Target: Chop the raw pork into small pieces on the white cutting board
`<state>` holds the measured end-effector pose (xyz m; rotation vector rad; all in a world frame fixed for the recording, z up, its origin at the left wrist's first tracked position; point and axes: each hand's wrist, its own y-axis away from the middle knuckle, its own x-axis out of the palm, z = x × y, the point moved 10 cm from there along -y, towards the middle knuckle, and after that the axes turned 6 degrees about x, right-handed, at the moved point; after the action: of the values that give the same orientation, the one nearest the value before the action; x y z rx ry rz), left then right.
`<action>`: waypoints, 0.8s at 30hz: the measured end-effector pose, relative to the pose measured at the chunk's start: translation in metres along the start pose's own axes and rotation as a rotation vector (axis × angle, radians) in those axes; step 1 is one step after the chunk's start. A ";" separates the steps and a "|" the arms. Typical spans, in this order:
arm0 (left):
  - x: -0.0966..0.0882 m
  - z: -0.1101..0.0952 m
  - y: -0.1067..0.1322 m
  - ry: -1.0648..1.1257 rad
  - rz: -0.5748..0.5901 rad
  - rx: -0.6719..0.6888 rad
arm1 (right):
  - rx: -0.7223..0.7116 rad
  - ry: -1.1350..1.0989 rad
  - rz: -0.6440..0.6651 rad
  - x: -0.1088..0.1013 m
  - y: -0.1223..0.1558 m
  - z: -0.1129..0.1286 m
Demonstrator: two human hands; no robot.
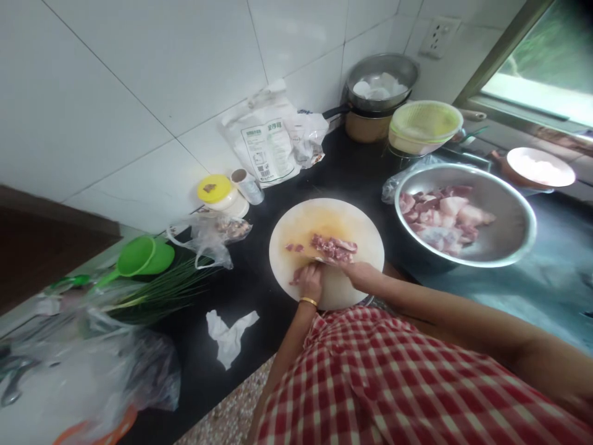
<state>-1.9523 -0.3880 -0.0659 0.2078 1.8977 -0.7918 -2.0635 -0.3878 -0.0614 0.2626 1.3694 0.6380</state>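
Observation:
A round white cutting board (296, 216) lies on the dark counter in front of me. Chopped raw meat (336, 247) is heaped near its middle, with a few small bits to the left. My right hand (360, 273) is closed around a knife (324, 261), whose thin blade shows edge-on beside the heap; its handle is hidden in my grip. Just left of the blade, my left hand (311, 281), with a gold bangle at the wrist, presses curled fingers onto a piece of meat (295, 278) on the board.
Right of the board stands a large metal bowl (519, 216) of meat pieces. Behind are a white package (269, 142), a yellow-lidded jar (222, 193) and a yellow-green colander (426, 123). Leftward lie green onions (162, 293), a green scoop (139, 256) and crumpled tissue (229, 337).

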 end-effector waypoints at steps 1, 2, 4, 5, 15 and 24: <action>-0.001 0.000 0.000 0.016 -0.004 -0.001 | 0.033 0.008 0.022 0.004 0.005 -0.011; -0.002 -0.001 0.000 0.029 -0.015 -0.002 | 0.058 0.015 0.032 0.005 0.010 -0.019; -0.007 -0.001 0.000 0.041 -0.060 0.000 | 0.072 0.028 0.017 0.003 0.019 -0.026; -0.009 -0.001 -0.001 0.039 -0.082 0.003 | 0.060 0.029 0.004 0.001 0.021 -0.024; 0.005 0.001 -0.001 -0.080 0.015 0.002 | -0.045 -0.009 -0.051 -0.015 -0.014 0.036; -0.008 0.001 -0.002 0.043 -0.035 -0.045 | 0.080 -0.005 0.003 0.003 0.017 -0.023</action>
<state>-1.9491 -0.3884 -0.0583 0.1655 1.9623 -0.7729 -2.0898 -0.3764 -0.0591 0.3301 1.3919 0.5859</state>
